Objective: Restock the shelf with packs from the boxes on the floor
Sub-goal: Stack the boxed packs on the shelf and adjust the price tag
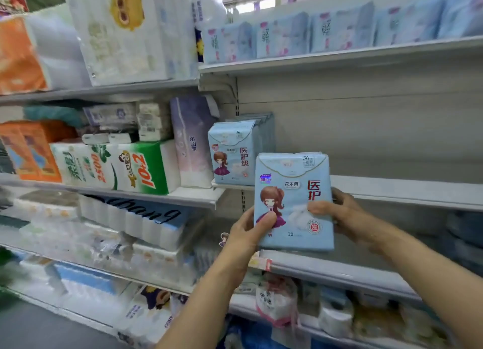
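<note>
The right hand's fingers (339,195) vanish behind the pale blue cartoon-girl pack (292,199). The blurred white tissue rolls (78,233) at near left show no readable print.

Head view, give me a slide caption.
Both hands hold a light-blue cartoon-girl pack before a grey metal shelf.

Shop aisle, metal gondola shelving, grey-white.

Shelf boards (339,57) run in tiers, right bay backed by a plain pale panel (366,129) with a slotted upright (237,105) at its left edge. Left bay holds tissue and paper-roll bundles (125,32), orange packs (18,58) at far left, a green-and-white bundle (141,169) one tier down. Dark grey floor (31,325) at bottom left. Bright window-like patch (248,4) above the top shelf; light is even and soft.
</note>
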